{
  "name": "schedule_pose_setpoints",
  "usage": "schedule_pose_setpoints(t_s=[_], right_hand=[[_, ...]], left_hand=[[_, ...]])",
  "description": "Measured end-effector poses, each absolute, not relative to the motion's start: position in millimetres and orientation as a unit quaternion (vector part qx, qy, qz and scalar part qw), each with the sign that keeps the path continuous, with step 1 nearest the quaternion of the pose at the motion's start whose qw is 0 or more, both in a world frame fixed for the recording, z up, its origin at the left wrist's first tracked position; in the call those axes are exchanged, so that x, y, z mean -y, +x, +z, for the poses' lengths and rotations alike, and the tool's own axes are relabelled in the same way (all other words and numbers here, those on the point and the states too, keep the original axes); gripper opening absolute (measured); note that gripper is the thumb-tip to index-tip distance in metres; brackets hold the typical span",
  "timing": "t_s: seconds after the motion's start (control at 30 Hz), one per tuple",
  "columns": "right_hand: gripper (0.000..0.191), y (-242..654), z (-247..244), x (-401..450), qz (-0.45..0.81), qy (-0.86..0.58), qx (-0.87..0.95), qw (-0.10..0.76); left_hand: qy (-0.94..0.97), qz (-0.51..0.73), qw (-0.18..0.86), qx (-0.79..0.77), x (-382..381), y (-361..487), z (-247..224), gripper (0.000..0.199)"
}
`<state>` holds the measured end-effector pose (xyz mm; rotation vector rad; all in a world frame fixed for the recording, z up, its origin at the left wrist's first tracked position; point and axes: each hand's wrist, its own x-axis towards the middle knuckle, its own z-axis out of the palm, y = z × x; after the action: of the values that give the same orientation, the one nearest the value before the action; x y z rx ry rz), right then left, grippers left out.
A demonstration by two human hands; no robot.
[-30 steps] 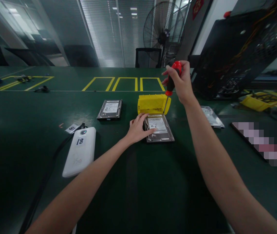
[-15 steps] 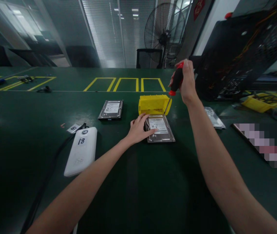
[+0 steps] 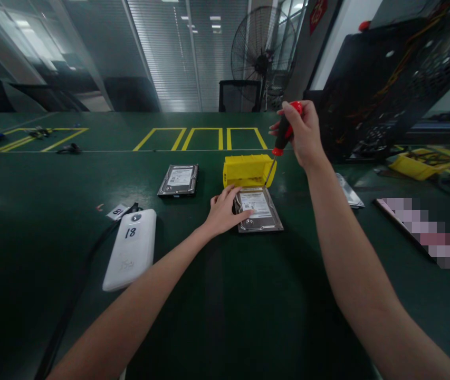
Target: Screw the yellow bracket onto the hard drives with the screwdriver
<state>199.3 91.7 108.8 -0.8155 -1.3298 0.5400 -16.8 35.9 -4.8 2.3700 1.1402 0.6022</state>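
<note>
A silver hard drive (image 3: 259, 208) with a white label lies flat on the green table. My left hand (image 3: 225, 210) grips its left side, the thumb across the label and the fingers along the far left corner. In my right hand (image 3: 303, 129) is a red and black screwdriver (image 3: 284, 132), held by the handle and tilted. Its thin shaft slopes down to the drive's far right corner; whether the tip sits in a screw is too small to tell. Just behind the drive stands a yellow plastic bin (image 3: 248, 170), its open side toward me.
A second hard drive (image 3: 179, 180) lies to the left, another (image 3: 349, 191) partly behind my right forearm. A white power bank (image 3: 132, 248) marked 18 has a black cable. At right are a pixelated flat object (image 3: 422, 229), a yellow tray (image 3: 420, 162) and a black computer case (image 3: 371, 100).
My right hand has shifted its grip on the screwdriver handle, the thumb now higher across the top. The view has moved slightly; my left hand stays on the hard drive.
</note>
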Motion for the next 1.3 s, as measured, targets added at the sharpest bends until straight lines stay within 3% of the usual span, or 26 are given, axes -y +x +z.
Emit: schedule_pose_setpoints(t_s=[0.47,0.67,0.93,1.1,1.3], right_hand=[[0.023,192.7,106.3,-91.8,0.198,-0.357,0.612,0.678],[0.032,196.9,104.3,-94.3,0.224,-0.346,0.624,0.664],[0.024,194.8,106.4,-97.4,0.206,-0.334,0.617,0.682],[0.029,195.7,105.9,-98.9,0.181,-0.317,0.590,0.720],[0.023,192.2,105.9,-92.1,0.183,-0.345,0.599,0.699]], left_hand=[[0.857,0.212,0.210,-0.419,-36.4,-14.9,-4.3,0.073],[0.857,0.212,0.212,-0.418,-35.7,-15.8,-3.8,0.073],[0.856,0.211,0.218,-0.418,-34.5,-16.4,-3.0,0.074],[0.856,0.214,0.220,-0.415,-34.8,-16.6,-4.0,0.073],[0.858,0.213,0.214,-0.416,-35.1,-15.9,-3.4,0.073]])
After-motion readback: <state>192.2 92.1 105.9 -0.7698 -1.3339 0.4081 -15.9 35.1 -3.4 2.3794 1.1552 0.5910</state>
